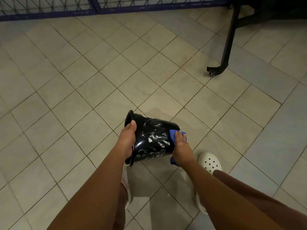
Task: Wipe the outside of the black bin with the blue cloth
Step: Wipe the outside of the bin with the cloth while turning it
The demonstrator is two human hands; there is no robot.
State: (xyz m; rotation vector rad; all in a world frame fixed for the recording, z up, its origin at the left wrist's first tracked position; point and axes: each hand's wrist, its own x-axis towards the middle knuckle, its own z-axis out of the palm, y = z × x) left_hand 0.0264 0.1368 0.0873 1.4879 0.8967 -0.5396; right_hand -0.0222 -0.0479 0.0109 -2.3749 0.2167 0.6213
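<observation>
The black bin (152, 138) is low in the view, at 6 o'clock from the middle, above the tiled floor (83, 80). It lies tipped on its side, with its open mouth toward 9 o'clock and its bottom toward 3 o'clock. White smears (159, 138) cover the shiny wall that faces up.

At the 9 o'clock end, the left hand (127, 140) grips the rim, with the thumb on the outside; the other fingers are hidden behind the rim. At the 3 o'clock end, the right hand (181, 149) holds the blue cloth (172, 134) against the bin near its bottom edge. Its fingers are bent over the cloth, and a corner of the cloth shows under the wrist.

A white shoe (211, 162) with holes stands on the floor at 4 o'clock from the bin, near the right forearm. Well apart, at 1 o'clock, a black metal leg (228, 40) comes down to a small wheel (211, 73). A blue fence (49, 7) with dark wire runs along the top, at 12 o'clock.
</observation>
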